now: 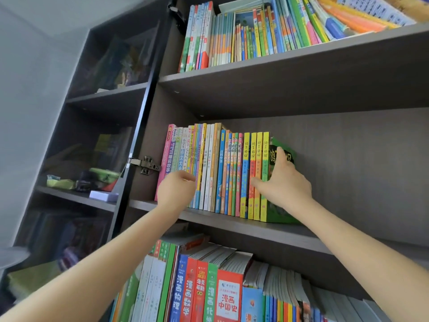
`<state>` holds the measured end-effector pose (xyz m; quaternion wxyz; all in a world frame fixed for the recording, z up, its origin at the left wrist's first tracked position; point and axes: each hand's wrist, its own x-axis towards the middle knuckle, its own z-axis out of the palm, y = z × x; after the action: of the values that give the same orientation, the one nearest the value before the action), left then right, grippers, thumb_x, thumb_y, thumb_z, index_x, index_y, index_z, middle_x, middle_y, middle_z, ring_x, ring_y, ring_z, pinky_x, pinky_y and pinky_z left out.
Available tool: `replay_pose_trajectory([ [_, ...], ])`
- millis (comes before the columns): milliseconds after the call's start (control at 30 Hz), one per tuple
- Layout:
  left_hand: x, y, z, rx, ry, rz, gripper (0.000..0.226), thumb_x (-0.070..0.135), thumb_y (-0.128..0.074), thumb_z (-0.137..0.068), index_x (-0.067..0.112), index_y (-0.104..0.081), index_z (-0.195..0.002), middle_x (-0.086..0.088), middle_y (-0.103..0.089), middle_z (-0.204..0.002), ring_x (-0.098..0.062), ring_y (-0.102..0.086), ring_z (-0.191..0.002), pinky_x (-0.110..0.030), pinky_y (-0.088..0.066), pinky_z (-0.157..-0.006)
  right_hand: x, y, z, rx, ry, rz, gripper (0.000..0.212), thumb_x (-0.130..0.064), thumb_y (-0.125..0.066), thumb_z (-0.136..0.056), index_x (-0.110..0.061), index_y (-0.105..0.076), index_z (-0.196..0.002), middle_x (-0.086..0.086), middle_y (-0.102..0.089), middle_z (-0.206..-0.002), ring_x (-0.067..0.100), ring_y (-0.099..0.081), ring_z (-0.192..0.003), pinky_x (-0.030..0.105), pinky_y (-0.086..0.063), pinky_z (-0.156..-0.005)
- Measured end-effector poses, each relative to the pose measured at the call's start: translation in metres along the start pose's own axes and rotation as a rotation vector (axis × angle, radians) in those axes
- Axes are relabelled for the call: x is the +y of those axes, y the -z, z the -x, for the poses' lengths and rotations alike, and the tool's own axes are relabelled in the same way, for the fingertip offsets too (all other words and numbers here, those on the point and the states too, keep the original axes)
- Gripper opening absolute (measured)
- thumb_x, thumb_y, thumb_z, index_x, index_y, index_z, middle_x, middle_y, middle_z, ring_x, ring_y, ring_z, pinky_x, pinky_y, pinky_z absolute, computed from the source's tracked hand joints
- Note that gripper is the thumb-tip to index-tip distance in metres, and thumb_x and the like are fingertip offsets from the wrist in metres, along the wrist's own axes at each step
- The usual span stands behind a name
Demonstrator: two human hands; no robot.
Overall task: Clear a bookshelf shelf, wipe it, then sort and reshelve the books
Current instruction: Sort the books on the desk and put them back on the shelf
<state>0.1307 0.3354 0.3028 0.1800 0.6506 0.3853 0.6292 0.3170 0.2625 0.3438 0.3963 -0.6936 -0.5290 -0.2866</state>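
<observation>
Pale grey wall beside a dark, perhaps glass-fronted, cabinet door.

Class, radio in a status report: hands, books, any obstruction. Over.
Left hand at row of colourful upright books, grip unclear. Right hand pinches row's right end, green-covered book included. Nothing in the way seen.
</observation>
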Motion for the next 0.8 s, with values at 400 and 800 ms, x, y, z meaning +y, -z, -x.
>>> replay_pose_trajectory([
  [400, -0.014, 0.154, 0.133, -0.014, 0.046, -0.184, 0.035, 0.000, -0.057, -0.085, 0.031, -0.070, -0.075, 0.015, -0.068, -0.071, -0.007, -0.061, -0.073, -0.023, -0.048, -0.071, -0.112, 0.007, 0.161, -0.440, 0.550, -0.596, 0.020, -0.035, -0.062, -0.089, -0.025, -0.067, -0.105, -0.008, -0.069, -0.088, 0.014, -0.064, -0.087, 0.033, -0.051, -0.081],
  [800, -0.089, 0.388, 0.333, 0.198, 0.575, -0.388, 0.023, -0.003, -0.059, -0.088, 0.016, -0.070, -0.080, -0.010, -0.069, -0.081, -0.017, -0.061, -0.071, -0.028, -0.051, -0.075, -0.258, -0.050, 0.399, -1.251, 0.771, -0.781, 0.019, -0.033, -0.058, -0.092, -0.021, -0.067, -0.104, -0.005, -0.069, -0.089, 0.008, -0.061, -0.078, 0.029, -0.051, -0.074],
])
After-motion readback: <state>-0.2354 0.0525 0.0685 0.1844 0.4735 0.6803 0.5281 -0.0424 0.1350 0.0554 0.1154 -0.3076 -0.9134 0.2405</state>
